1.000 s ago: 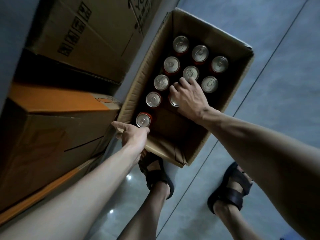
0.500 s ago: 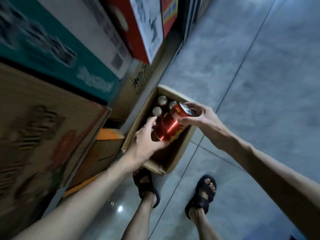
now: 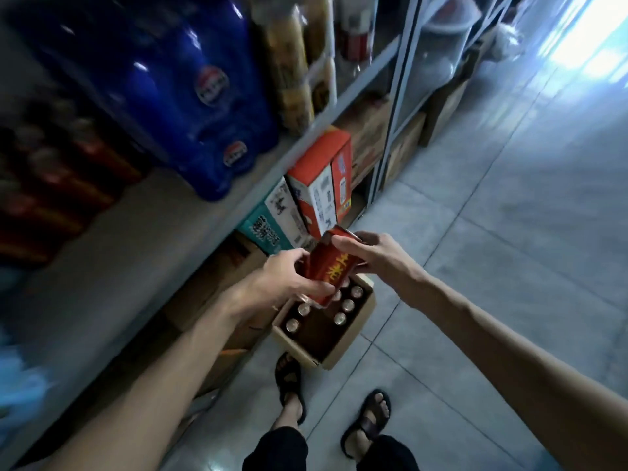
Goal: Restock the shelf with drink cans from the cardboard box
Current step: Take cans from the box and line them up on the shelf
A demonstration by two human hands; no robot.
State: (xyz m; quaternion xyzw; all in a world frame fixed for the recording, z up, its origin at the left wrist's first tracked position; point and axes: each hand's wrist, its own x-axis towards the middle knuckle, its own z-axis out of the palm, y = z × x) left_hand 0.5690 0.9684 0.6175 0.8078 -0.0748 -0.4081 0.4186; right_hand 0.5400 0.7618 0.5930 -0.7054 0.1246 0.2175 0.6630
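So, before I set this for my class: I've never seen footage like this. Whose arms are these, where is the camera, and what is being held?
There is no machine here. A person wears a wide-angle camera on the head, looking forward and down, so the two arms reaching in from the bottom are their own. This is the only view.

The left hand and right hand together grip a red drink can with yellow lettering. A second can may be pressed against it, but I cannot tell.

Below, on the tiled floor, stands an open cardboard box with more cans upright inside. To the left runs the grey shelf, carrying a blue bottle pack, though that part is blurred. A sandalled foot shows at the bottom.
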